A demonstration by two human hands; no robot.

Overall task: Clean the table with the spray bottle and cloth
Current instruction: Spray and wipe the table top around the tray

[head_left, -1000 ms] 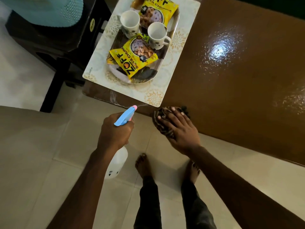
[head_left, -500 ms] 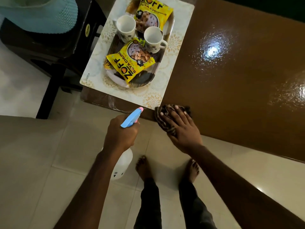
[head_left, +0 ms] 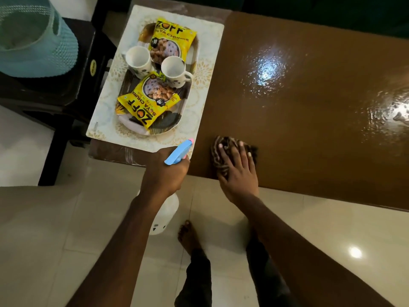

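The glossy brown table (head_left: 309,120) fills the right of the view and shines wet in places. My right hand (head_left: 238,173) presses a dark striped cloth (head_left: 218,149) flat on the table near its front edge, fingers spread over it. My left hand (head_left: 166,173) grips a spray bottle (head_left: 179,150) by its blue head, whose pink nozzle points at the table. The bottle's white body (head_left: 163,218) hangs below my wrist, over the floor.
A pale placemat (head_left: 205,69) on the table's left end carries a tray (head_left: 132,124) with two white mugs (head_left: 172,69) and two yellow snack packets (head_left: 143,103). A dark stool (head_left: 66,89) with a teal basket (head_left: 33,41) stands left. My bare feet (head_left: 188,238) are on the tiled floor.
The cloth under my right hand has slid away from the table's front edge, further onto the top. My left hand with the bottle has risen toward the placemat's corner.
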